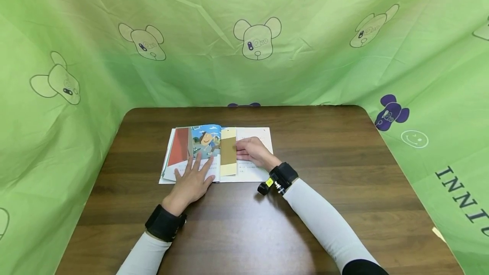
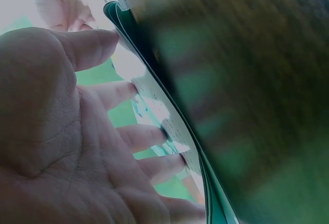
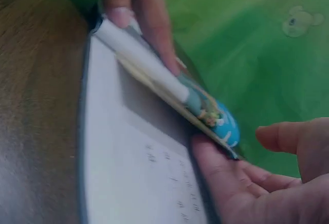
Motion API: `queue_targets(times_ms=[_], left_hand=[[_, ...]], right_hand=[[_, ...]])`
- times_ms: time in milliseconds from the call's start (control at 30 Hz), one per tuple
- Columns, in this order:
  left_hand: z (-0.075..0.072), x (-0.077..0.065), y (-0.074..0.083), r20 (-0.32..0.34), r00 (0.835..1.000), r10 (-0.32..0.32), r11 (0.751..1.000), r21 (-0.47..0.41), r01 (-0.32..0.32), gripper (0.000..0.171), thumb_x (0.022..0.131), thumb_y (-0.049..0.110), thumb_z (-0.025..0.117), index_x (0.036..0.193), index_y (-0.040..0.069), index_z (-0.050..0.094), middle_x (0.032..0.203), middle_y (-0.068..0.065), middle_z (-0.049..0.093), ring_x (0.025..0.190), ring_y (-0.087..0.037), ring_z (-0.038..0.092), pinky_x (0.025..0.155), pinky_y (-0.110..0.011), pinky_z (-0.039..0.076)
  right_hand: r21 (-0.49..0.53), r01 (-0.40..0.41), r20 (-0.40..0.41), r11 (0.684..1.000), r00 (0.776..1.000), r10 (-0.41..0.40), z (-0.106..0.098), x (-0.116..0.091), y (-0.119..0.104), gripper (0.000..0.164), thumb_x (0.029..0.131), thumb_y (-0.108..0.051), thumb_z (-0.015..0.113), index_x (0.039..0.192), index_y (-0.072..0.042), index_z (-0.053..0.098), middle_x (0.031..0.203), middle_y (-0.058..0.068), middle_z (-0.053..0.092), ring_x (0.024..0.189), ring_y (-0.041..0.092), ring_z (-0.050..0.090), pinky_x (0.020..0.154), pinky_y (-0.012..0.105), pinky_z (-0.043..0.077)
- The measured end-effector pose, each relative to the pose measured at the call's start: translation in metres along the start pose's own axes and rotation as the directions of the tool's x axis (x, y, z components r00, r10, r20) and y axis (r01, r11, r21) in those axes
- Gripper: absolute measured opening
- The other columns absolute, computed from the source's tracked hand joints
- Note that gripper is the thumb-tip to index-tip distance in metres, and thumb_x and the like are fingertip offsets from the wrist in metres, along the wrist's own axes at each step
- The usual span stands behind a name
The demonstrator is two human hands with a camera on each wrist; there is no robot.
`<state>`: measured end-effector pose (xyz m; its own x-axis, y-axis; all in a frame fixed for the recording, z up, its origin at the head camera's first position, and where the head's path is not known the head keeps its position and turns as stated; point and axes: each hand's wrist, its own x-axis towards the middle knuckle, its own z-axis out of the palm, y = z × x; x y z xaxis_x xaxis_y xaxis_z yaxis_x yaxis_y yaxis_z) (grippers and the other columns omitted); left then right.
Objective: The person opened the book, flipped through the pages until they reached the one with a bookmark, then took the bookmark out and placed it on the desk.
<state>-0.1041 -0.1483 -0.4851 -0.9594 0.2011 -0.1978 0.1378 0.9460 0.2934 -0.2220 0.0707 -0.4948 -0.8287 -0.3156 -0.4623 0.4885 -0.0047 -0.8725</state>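
Observation:
An open picture book (image 1: pixel 252 175) lies on the table. Its left page carries a coloured picture of a figure in a hat. My left hand (image 1: pixel 191 183) rests on the lower left page, fingers spread; the left wrist view shows the fingertips touching the paper. A page with a brown and cream face (image 1: pixel 228 152) stands partly raised near the middle fold. At its free edge is my right hand (image 1: pixel 254 152), fingers against the page's underside. In the right wrist view the thumb (image 3: pixel 282 136) stands apart from that page, pinching nothing.
The brown wooden table (image 1: pixel 244 232) extends around the book. A green curtain (image 1: pixel 198 79) printed with bear heads hangs behind the table and at both sides. Each wrist wears a black strap; a small camera (image 1: pixel 264 188) juts from the right one.

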Motion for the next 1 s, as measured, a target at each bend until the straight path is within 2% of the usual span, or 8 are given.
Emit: queue_targets(times_ms=[167, 400, 600, 1000], left_hand=[[0.002, 0.001, 0.000, 0.013, 1.000, -0.007, 1.000, -0.002, 0.007, 0.065, 0.100, 0.044, 0.044, 0.159, 0.025, 0.023, 0.164, -0.020, 0.010, 0.147, -0.046, 0.006, 0.098, -0.082, 0.013], [0.003, 0.002, 0.000, 0.016, 1.000, -0.014, 1.000, -0.009, 0.014, 0.065, 0.100, 0.045, 0.044, 0.159, 0.025, 0.024, 0.165, -0.020, 0.008, 0.147, -0.046, 0.005, 0.098, -0.082, 0.011], [0.004, 0.003, 0.000, 0.021, 1.000, -0.022, 1.000, 0.001, 0.022, 0.066, 0.100, 0.045, 0.044, 0.159, 0.026, 0.023, 0.165, -0.019, 0.007, 0.148, -0.045, 0.004, 0.099, -0.082, 0.010], [0.002, 0.001, 0.001, 0.011, 1.000, -0.026, 1.000, -0.006, 0.026, 0.064, 0.100, 0.044, 0.044, 0.159, 0.025, 0.025, 0.164, -0.020, 0.008, 0.147, -0.045, 0.004, 0.099, -0.082, 0.010]], right_hand=[[-0.069, 0.033, -0.068, 0.997, 0.997, -0.037, 0.007, 0.004, 0.005, 0.031, 0.092, -0.008, 0.062, 0.116, 0.011, 0.066, 0.101, 0.017, 0.071, 0.074, 0.014, 0.068, 0.071, 0.028, 0.058], [-0.173, 0.037, -0.134, 0.984, 0.989, -0.060, 0.009, 0.011, 0.008, 0.023, 0.086, -0.009, 0.069, 0.103, 0.005, 0.071, 0.085, 0.009, 0.070, 0.060, 0.010, 0.065, 0.058, 0.021, 0.055], [-0.233, 0.032, -0.174, 0.972, 0.982, -0.074, 0.011, 0.010, 0.006, 0.017, 0.083, -0.010, 0.072, 0.096, 0.002, 0.073, 0.089, 0.011, 0.071, 0.064, 0.012, 0.066, 0.061, 0.024, 0.057], [-0.238, 0.023, -0.196, 0.971, 0.978, -0.071, 0.005, 0.008, 0.002, 0.018, 0.082, -0.008, 0.073, 0.096, 0.003, 0.073, 0.088, 0.011, 0.071, 0.067, 0.014, 0.066, 0.063, 0.026, 0.058]])
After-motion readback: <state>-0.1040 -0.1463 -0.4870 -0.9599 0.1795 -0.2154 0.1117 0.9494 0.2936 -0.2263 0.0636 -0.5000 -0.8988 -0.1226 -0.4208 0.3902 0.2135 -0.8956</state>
